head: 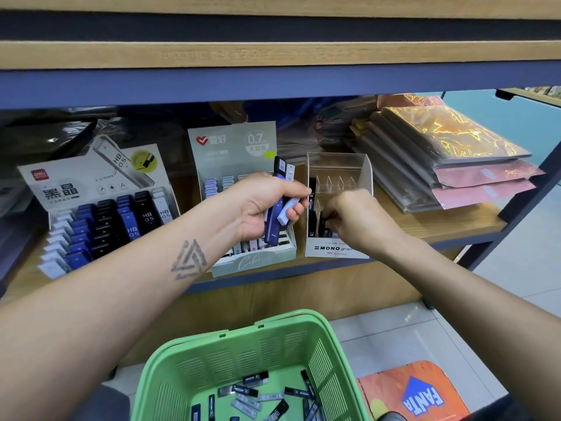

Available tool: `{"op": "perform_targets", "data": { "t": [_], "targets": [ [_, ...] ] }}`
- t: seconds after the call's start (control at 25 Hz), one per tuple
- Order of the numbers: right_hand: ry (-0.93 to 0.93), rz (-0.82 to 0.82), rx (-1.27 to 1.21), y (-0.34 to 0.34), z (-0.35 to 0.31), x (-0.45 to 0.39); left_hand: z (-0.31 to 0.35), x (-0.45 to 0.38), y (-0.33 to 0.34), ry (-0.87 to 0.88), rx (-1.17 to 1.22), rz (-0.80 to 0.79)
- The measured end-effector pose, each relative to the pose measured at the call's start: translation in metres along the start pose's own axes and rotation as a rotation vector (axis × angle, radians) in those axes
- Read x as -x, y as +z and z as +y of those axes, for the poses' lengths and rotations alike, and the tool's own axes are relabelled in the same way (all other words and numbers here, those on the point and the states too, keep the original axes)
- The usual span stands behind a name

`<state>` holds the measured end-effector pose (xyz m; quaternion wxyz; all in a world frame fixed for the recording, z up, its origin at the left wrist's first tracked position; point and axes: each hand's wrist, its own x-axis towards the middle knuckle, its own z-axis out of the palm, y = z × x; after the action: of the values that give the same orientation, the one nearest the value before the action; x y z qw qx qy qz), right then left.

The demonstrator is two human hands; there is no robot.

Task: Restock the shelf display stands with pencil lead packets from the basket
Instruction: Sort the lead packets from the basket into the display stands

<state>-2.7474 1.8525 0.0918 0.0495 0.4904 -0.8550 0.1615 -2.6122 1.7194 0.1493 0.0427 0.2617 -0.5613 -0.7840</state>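
Note:
My left hand grips a bundle of several pencil lead packets, dark blue, black and white, in front of the middle pale green display stand. My right hand reaches into the clear MONO display stand and pinches a dark packet among its lower slots. A black packet stands in the stand's left slot. Below, the green basket holds several loose packets. The left display stand is full of blue, black and white packets.
Stacked plastic-wrapped packs lie on the shelf right of the MONO stand. Dark wrapped goods fill the shelf's back. An upper shelf board overhangs. An orange Fanta-printed object sits on the tiled floor beside the basket.

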Motion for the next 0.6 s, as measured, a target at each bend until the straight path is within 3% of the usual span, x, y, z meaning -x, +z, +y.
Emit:
{"op": "perform_targets", "data": {
  "t": [0.16, 0.32, 0.48, 0.6],
  "targets": [
    [-0.036, 0.042, 0.099, 0.0, -0.001, 0.001, -0.001, -0.001, -0.001, -0.021, 0.004, -0.006],
    [0.024, 0.155, -0.079, -0.025, -0.008, 0.002, -0.002, -0.002, 0.0, -0.084, 0.054, -0.027],
    [0.214, -0.006, -0.91, -0.044, -0.021, 0.004, -0.002, 0.001, 0.001, -0.069, 0.077, -0.06],
    [0.184, -0.163, -1.091, -0.045, -0.021, 0.004, -0.001, 0.006, 0.001, -0.022, 0.083, -0.061]
  ]
}}
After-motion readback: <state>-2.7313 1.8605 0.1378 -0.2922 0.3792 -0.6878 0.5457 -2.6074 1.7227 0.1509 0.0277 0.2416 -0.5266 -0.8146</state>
